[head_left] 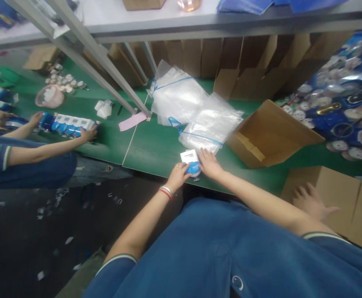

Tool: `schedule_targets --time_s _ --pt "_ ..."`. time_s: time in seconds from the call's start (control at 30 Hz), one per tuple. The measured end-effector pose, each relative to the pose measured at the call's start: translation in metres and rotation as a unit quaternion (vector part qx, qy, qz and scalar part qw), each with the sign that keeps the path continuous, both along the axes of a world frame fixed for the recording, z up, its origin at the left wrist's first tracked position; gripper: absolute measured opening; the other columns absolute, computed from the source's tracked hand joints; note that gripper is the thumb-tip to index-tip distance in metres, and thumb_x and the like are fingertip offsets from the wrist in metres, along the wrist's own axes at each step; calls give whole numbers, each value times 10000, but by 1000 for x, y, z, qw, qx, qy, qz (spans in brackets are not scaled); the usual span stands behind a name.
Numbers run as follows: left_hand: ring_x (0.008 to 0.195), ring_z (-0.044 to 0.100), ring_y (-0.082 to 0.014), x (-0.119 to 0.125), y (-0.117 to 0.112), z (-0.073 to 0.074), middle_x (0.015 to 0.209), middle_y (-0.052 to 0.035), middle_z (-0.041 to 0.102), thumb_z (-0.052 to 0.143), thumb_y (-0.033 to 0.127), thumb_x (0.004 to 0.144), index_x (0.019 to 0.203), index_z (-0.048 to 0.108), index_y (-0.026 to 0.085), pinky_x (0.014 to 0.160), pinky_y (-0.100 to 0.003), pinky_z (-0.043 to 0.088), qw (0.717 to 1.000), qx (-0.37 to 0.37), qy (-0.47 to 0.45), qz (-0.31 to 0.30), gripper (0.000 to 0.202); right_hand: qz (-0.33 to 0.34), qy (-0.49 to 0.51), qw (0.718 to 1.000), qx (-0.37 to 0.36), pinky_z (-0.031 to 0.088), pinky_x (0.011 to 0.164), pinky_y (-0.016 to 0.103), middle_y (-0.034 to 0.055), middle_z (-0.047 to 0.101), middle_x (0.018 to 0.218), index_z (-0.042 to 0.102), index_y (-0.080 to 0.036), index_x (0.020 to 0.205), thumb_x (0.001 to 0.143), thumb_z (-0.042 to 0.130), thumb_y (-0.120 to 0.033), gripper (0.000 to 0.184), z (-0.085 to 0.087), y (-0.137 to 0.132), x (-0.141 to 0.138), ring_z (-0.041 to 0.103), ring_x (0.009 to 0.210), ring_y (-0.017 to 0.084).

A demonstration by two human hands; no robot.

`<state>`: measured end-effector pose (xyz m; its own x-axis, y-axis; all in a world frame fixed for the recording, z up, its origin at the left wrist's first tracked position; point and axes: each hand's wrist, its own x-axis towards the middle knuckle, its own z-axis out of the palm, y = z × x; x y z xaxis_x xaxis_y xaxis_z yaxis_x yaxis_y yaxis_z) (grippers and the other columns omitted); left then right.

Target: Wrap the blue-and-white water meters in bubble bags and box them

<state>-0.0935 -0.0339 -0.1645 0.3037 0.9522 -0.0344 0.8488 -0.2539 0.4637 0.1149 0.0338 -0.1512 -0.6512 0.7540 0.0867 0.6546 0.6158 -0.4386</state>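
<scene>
A small white and blue device (191, 161) lies at the near edge of the green table (156, 145). My left hand (177, 176) is closed on its blue lower part from the left. Fingers laid flat, my right hand (208, 163) rests on the device's right side, just below a stack of clear bubble bags (208, 122). A second stack of bubble bags (174, 93) lies further back.
An open cardboard box (271, 132) sits right of the bags, a closed carton (339, 203) near my right elbow. At the left, a co-worker's hands (89, 133) hold a row of blue and white devices (67, 124). Metal frame bars (106, 62) cross the table.
</scene>
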Motion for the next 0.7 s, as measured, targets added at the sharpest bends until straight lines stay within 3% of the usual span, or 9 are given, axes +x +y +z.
schedule_targets --time_s 0.07,0.17,0.3,0.4,0.53,0.63,0.7 --pt "1136 526 -233 -10 10 3 1210 -105 599 398 426 939 1250 554 182 1018 -382 394 999 -24 -24 7 426 18 6 998 59 73 1149 530 180 174 1534 255 -46 1439 865 462 -166 621 30 -12 3 112 1422 315" --pt "1040 588 -222 -20 29 6 1130 -108 653 334 401 964 1185 602 162 939 -338 434 997 -67 -25 37 422 84 30 989 114 41 1160 526 131 174 1544 227 -81 1461 877 398 -124 610 75 -20 7 85 1433 274" --pt "960 623 -225 -22 46 9 1061 -117 680 329 407 961 1099 641 145 854 -308 455 994 -100 -15 31 430 117 59 982 138 68 1171 511 111 225 1531 258 -106 1454 871 362 -89 593 113 -23 6 119 1430 247" --pt "959 629 -245 -22 50 9 1062 -138 679 317 405 956 1078 650 127 831 -313 459 994 -109 -5 20 451 134 60 980 134 76 1177 498 116 246 1522 315 -109 1426 856 362 -65 573 124 -25 3 145 1426 234" --pt "1009 615 -263 -26 54 5 1109 -138 667 313 443 938 1107 639 127 874 -329 449 992 -122 5 23 484 137 75 983 92 43 1179 476 106 270 1515 375 -124 1388 859 398 -76 531 122 -16 -1 145 1428 217" --pt "1024 606 -253 -29 56 1 1125 -112 665 326 496 918 1105 638 144 918 -328 434 991 -132 -13 24 506 68 103 992 -32 94 1165 488 143 283 1504 432 -102 1341 812 569 -165 551 114 11 -3 182 1416 271" --pt "1023 606 -251 -29 56 1 1125 -106 665 330 520 909 1105 638 149 926 -330 431 990 -134 -20 32 520 -13 160 970 -180 202 1134 483 174 383 1445 502 -76 1266 784 641 -241 528 111 37 -3 311 1358 305"
